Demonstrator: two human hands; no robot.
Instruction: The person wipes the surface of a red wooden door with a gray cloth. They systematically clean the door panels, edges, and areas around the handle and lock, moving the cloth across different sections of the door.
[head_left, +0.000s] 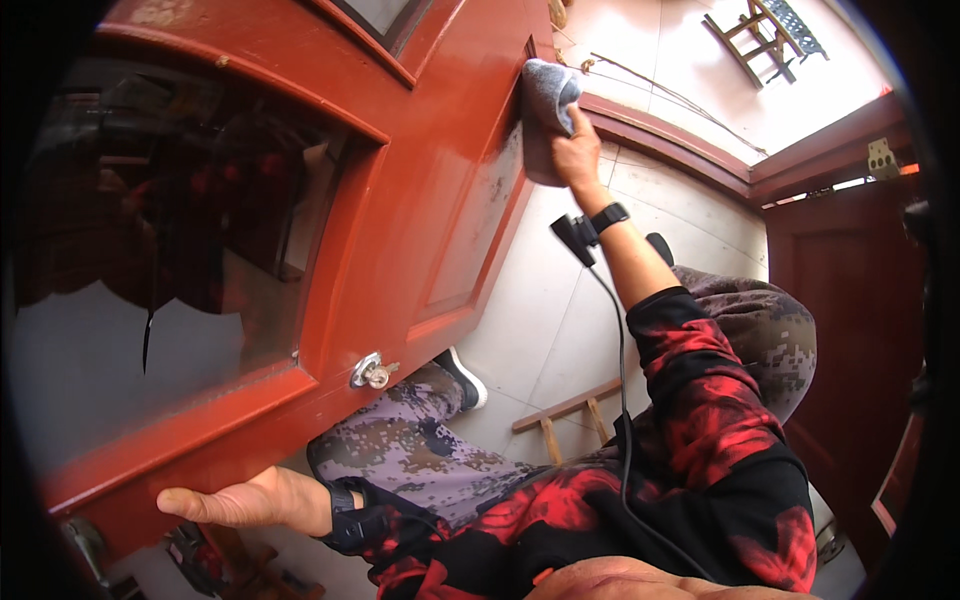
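A red-painted wooden door (352, 300) stands before me, with a dark glass pane (172, 225) and raised panels. My right hand (577, 154) stretches far forward and grips a grey-blue cloth (551, 82), which lies against the far edge of the door beside a lower panel (472, 232). At the near edge of the door is my left hand (240, 499). Its thumb rests along the front face, while the other fingers are hidden behind the edge. Between the hands, a round lock (366, 370) has keys (382, 375) in it.
A dark red sill (675, 146) crosses the tiled floor (559, 315) ahead. Another dark red door leaf (840, 292) stands at the right. A wooden frame (562, 409) lies by my legs, and a cable (622, 375) hangs from the right wrist device. Outside is a wooden stool (757, 37).
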